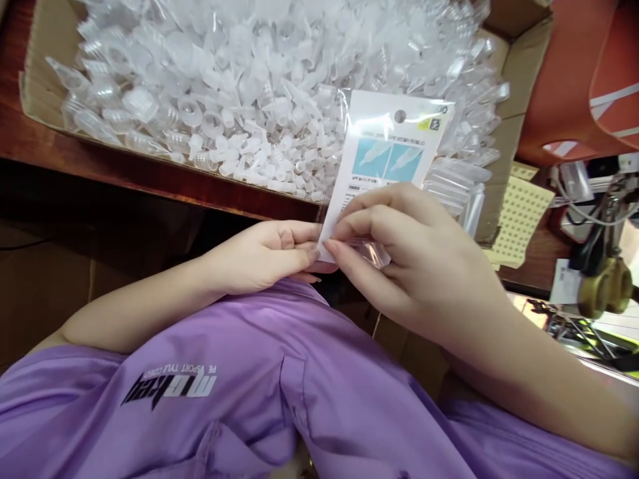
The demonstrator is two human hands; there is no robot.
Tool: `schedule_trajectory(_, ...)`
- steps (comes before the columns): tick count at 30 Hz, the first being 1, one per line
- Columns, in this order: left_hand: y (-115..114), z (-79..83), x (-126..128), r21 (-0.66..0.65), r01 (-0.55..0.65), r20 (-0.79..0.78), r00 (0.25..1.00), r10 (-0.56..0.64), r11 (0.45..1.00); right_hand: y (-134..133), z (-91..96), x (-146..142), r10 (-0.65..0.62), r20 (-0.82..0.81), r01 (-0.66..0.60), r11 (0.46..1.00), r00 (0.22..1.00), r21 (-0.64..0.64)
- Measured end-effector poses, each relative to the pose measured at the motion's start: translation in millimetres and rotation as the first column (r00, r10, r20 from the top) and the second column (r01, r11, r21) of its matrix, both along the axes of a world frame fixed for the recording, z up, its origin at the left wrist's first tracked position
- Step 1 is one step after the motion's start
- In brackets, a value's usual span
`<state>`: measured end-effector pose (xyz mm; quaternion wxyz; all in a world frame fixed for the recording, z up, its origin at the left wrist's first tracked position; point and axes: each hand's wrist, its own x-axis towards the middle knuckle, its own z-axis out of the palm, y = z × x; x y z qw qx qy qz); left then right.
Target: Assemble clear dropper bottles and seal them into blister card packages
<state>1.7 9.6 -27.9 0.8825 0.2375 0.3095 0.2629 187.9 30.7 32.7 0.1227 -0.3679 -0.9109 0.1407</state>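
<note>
A clear plastic packet with a white printed card (387,118) is tilted in front of the cardboard box. The card has a hang hole, two blue pictures and a small yellow patch at its top corner. My left hand (272,256) grips the packet's lower left edge between thumb and fingers. On the front, my right hand (414,246) pinches the lower part, fingertips and thumb pressed together near the left edge. Some shiny clear plastic shows under the right palm. What lies behind the card is hidden.
A shallow cardboard box (524,83) holds many clear and whitish plastic nozzles, caps and small bottle-like parts (269,80). Right of it are yellow sticker sheets (526,213), brass-coloured scissors handles (604,289) and a red-orange object (564,73). Purple clothing (239,386) covers my lap.
</note>
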Motion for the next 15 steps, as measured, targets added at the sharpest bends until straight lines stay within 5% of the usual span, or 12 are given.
schedule_trajectory(15,0.1,-3.9,-1.9,-0.059,0.018,0.105,0.994,-0.012,0.998,-0.5,-1.3,-6.7,-0.119,0.064,0.118,0.993,0.991,0.007)
